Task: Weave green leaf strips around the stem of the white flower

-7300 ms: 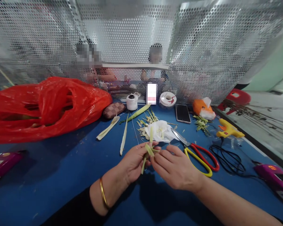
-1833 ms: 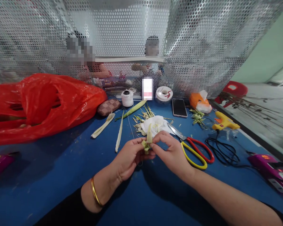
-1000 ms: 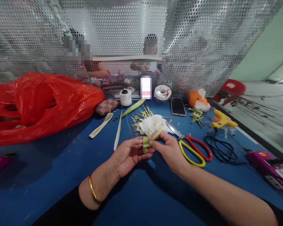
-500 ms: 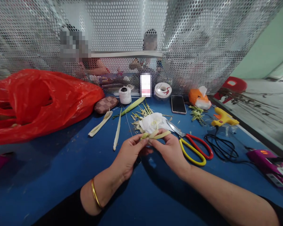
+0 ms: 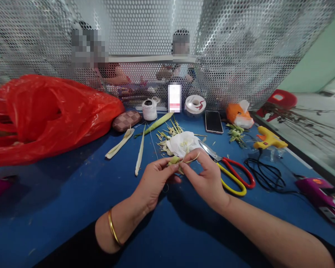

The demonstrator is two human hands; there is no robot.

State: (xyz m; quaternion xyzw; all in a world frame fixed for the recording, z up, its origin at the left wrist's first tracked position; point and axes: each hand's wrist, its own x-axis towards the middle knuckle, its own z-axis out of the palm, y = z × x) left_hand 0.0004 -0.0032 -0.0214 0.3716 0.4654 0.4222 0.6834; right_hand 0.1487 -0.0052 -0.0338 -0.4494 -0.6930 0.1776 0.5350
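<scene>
Pinched between the fingertips of my left hand (image 5: 155,183) is a small folded piece of pale green corn husk (image 5: 174,160). My right hand (image 5: 206,178) pinches the same husk from the other side, and a thin strip end sticks out along its index finger. Just beyond the fingers lies a crumpled white tissue (image 5: 181,143), with husk scraps (image 5: 171,130) behind it. Scissors (image 5: 238,172) with one red and one yellow handle lie beside my right hand, partly hidden by it. Husk pieces (image 5: 140,154) rest left of centre. Fingers cover part of the held husk.
A red plastic bag (image 5: 58,119) fills the left side. At the back stand a thread spool (image 5: 149,110), a ribbon roll (image 5: 194,105) and a phone (image 5: 213,122). A yellow glue gun (image 5: 270,138) and its black cord lie right. People sit beyond the perforated screen (image 5: 145,29).
My right hand has turned and its fingers have shifted along the husk. The strip, broad across the right fingers before, now shows as a thin edge. The view has shifted slightly.
</scene>
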